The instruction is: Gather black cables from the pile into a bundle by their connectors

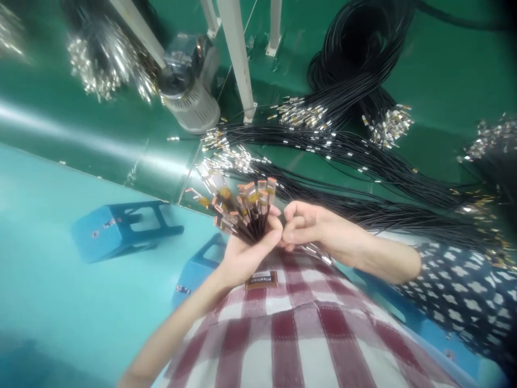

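Observation:
My left hand [246, 257] is closed around a fanned-out bundle of black cables [253, 223]. Their metal connector ends, some orange-tipped and some with yellowish bands, point up and away from me. Right beside it, my right hand [317, 229] has its fingers curled in a pinch by the left thumb. What sits between those fingertips, if anything, is too small to make out. A few silvery cable ends [321, 254] show just under my right hand, near the checked apron [291, 328].
Long black cable bundles [347, 194] with shiny ends lie across the green table [456, 59]. Behind them are a cable coil [363, 48], white posts [238, 59] and a grey motor-like machine [191, 102]. More cable ends [97, 70] hang at upper left. Blue stools [100, 231] stand below.

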`<state>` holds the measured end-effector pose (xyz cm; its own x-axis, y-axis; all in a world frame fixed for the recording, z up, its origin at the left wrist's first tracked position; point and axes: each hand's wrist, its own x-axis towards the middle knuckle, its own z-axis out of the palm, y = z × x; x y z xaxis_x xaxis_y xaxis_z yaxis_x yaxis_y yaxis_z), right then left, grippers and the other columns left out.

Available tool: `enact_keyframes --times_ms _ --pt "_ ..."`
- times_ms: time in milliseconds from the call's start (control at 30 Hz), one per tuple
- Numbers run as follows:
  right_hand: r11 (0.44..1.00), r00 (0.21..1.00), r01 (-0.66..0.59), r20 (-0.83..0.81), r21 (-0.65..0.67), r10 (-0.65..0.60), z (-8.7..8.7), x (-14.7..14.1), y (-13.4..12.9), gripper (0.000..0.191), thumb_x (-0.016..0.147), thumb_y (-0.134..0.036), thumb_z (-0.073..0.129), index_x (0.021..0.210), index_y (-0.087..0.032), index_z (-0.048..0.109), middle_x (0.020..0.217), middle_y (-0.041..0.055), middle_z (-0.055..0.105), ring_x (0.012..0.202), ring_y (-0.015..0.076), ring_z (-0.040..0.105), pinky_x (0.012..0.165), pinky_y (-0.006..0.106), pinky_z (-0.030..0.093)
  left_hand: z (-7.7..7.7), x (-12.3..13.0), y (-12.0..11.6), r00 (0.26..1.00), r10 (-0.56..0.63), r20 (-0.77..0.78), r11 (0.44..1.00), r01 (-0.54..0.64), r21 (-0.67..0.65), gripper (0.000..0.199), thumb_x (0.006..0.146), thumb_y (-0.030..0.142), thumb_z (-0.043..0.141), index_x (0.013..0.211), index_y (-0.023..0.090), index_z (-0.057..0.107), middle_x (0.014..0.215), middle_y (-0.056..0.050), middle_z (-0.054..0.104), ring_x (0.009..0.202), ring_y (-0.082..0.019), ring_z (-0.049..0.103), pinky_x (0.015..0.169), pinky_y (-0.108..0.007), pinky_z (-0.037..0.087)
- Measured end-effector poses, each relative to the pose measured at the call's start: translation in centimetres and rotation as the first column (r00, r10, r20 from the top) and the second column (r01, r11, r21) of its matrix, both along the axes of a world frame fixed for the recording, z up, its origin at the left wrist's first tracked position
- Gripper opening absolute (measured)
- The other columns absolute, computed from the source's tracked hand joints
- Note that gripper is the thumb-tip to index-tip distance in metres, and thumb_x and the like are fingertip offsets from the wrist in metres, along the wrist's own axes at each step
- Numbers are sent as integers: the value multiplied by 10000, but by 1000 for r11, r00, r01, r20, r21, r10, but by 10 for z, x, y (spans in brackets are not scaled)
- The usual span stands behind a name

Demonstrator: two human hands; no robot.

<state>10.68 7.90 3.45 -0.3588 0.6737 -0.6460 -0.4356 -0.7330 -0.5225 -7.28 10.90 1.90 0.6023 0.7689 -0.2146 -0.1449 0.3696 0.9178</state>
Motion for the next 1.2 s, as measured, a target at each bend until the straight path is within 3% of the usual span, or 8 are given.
enact_keyframes --times_ms 367,500,567,667,833,1033,1100,1200 --pt "999 999 41 21 -1 -41 -2 -6 -5 149 783 -224 690 846 -172 565 722 0 681 691 121 630 714 252 457 1 0 0 1000 17 10 997 -16 -80 201 859 225 646 1037 214 553 716 24 575 551 -88 506 478 -226 358" --pt "980 974 -21 225 198 -25 -1 11 -12 242 906 -422 574 924 -182 595 793 38 709 746 164 652 766 307 481 -2 -1 0 999 30 -18 996 -31 -80 240 869 226 646 1073 220 519 733 39 562 516 -60 434 503 -223 367" --pt "937 895 -183 445 296 34 7 20 -20 345 938 -487 505 863 -177 638 807 48 698 756 170 626 749 299 470 -3 -1 -1 999 36 -20 997 -37 -73 239 870 236 645 1072 216 519 743 35 559 530 -64 435 533 -232 391" --pt "863 731 -422 668 277 143 20 26 -34 361 935 -474 521 788 -179 669 803 37 675 749 166 587 700 278 434 0 0 -1 998 53 -45 997 -56 -62 231 861 254 653 1055 212 537 750 21 567 577 -85 475 584 -250 432" --pt "818 644 -493 757 298 113 27 14 -43 369 983 -391 445 760 -191 659 745 24 662 697 153 571 692 281 412 8 3 0 987 42 -155 999 -43 -2 229 820 279 686 998 182 579 733 -7 579 665 -134 539 692 -298 480" --pt "673 408 -670 913 313 -19 28 0 -34 352 992 -326 418 701 -194 563 674 14 612 637 141 520 712 310 359 7 4 -2 990 -7 -143 995 22 99 146 846 262 638 956 174 601 727 -9 557 718 -144 537 745 -298 465" --pt "705 482 -637 875 312 49 27 -1 -30 374 995 -344 397 690 -192 553 665 17 599 630 139 514 690 298 370 5 4 -4 993 -10 -115 993 23 119 112 860 278 620 883 172 595 730 -12 548 704 -138 526 721 -287 462" --pt "821 745 -500 621 278 243 24 -2 -27 413 995 -406 356 714 -188 567 657 26 603 615 143 539 625 268 411 3 5 -6 997 -32 -65 994 39 101 156 874 303 602 802 172 558 708 -8 528 663 -125 510 672 -271 455"
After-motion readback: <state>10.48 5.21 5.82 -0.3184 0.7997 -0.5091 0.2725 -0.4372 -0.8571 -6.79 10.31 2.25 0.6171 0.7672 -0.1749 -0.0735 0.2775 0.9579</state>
